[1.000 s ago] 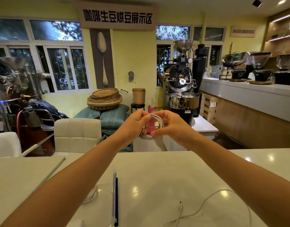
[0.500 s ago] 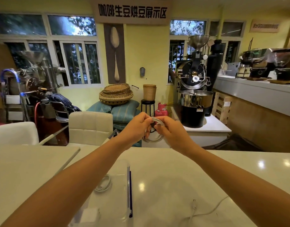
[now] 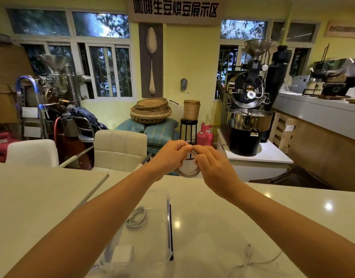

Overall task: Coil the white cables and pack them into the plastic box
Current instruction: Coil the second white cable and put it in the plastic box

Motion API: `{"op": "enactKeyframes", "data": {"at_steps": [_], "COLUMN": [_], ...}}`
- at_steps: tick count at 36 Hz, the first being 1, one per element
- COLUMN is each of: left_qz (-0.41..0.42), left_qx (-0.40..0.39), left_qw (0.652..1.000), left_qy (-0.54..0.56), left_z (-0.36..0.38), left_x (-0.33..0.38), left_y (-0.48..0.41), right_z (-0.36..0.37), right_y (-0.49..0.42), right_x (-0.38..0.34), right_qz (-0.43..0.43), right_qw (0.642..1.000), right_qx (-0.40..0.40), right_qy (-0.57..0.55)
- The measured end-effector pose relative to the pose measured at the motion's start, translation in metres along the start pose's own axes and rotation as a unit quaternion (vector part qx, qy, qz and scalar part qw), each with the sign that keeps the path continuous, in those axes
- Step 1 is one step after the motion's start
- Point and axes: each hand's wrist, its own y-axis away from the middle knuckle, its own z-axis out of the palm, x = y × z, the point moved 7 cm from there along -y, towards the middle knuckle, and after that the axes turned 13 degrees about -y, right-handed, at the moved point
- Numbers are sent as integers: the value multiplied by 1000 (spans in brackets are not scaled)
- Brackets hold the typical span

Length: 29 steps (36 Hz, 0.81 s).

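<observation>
My left hand (image 3: 169, 157) and my right hand (image 3: 210, 164) meet in the air above the far edge of the white table, both pinching a small coil of white cable (image 3: 187, 172) whose lower loop hangs between them. Below my left forearm lies the clear plastic box (image 3: 160, 199) with a blue-edged side. Inside it rest a coiled white cable (image 3: 137, 216) and a white charger block (image 3: 122, 254). A loose white cable (image 3: 250, 259) with a plug end trails across the table at the lower right.
The white table (image 3: 42, 197) spreads under my arms, with a second tabletop section at the left. Two white chairs (image 3: 120, 149) stand behind it. Coffee roasters, baskets, a pink gas cylinder and a long counter fill the room beyond.
My hands have closed tighter over the coil, hiding more of it, and sit lower in view. The camera has tilted down, so more of the box and its contents shows.
</observation>
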Motion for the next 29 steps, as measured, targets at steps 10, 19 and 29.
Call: {"op": "enactKeyframes", "data": {"at_steps": [10,19,29], "left_qz": [-2,-44,-104], "left_qx": [28,-47,-85], "left_qw": [999,998,987], "left_qy": [18,-14,-85], "left_z": [-1,-7,-7], "left_x": [-7,-33,-74], "left_y": [2,7,22], "right_z": [3,31,72], "right_y": [3,9,8], "right_x": [4,2,-15], "right_qz": [32,147,190], "right_qw": [984,948,946], "right_qx": [51,38,-102], "right_qy": [-165,-280,-242]}}
